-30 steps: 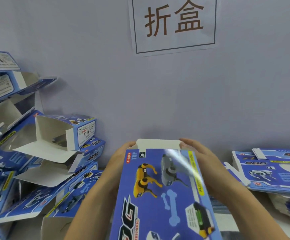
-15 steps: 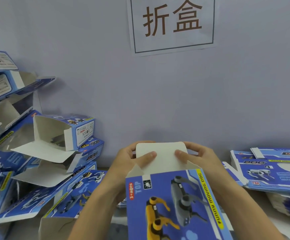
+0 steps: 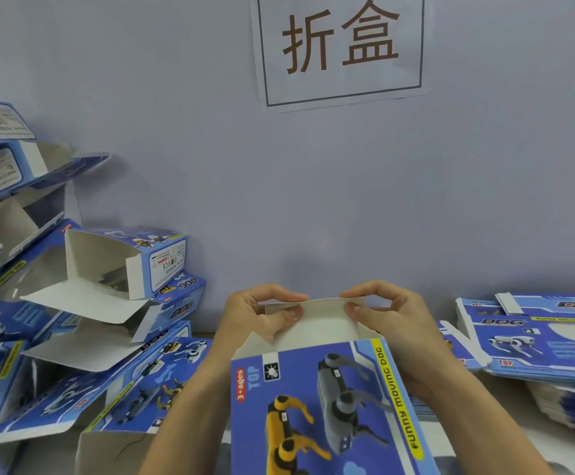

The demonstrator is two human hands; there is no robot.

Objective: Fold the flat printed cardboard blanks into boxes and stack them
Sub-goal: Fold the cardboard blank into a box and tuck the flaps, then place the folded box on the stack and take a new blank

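I hold a blue printed box (image 3: 327, 406) with a yellow and a grey robot dog on it, low in the middle of the view. Its white end flap (image 3: 320, 320) stands up at the far end. My left hand (image 3: 262, 317) pinches the flap's left corner between thumb and fingers. My right hand (image 3: 385, 320) pinches its right corner the same way. The flap's top edge is bent over between the two hands. A pile of folded boxes (image 3: 83, 303) with open flaps leans at the left. A stack of flat blanks (image 3: 536, 341) lies at the right.
A grey wall (image 3: 313, 200) stands close behind the hands, with a paper sign (image 3: 341, 46) taped high on it. The folded pile reaches up the left edge of the view. More flat blanks (image 3: 570, 409) lie under the right stack.
The box has come nearer and lower in view. Both hands moved from pressing the flap's face to pinching its upper corners, and the flap's top edge now bends over.
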